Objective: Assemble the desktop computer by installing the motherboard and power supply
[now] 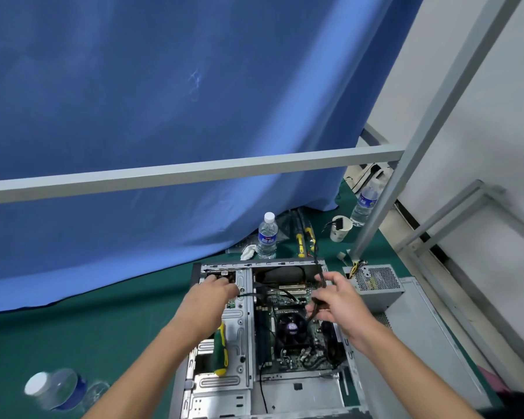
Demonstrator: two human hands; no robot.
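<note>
Right hand (338,300) grips black cables (322,279) above the motherboard (288,337).

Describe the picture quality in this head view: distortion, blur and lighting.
Head view: wide-angle lens bends the grey rail and splays the upright post; the near bottle at lower left is smeared and out of focus; the hands, left and right, look slightly soft, as does the motherboard; lighting is even and diffuse, shadows faint, with a pale glare patch on the blue curtain.

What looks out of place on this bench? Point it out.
A green-and-yellow screwdriver lies inside the open computer case, on its drive bay. A water bottle lies tipped over on the green mat at front left.
</note>
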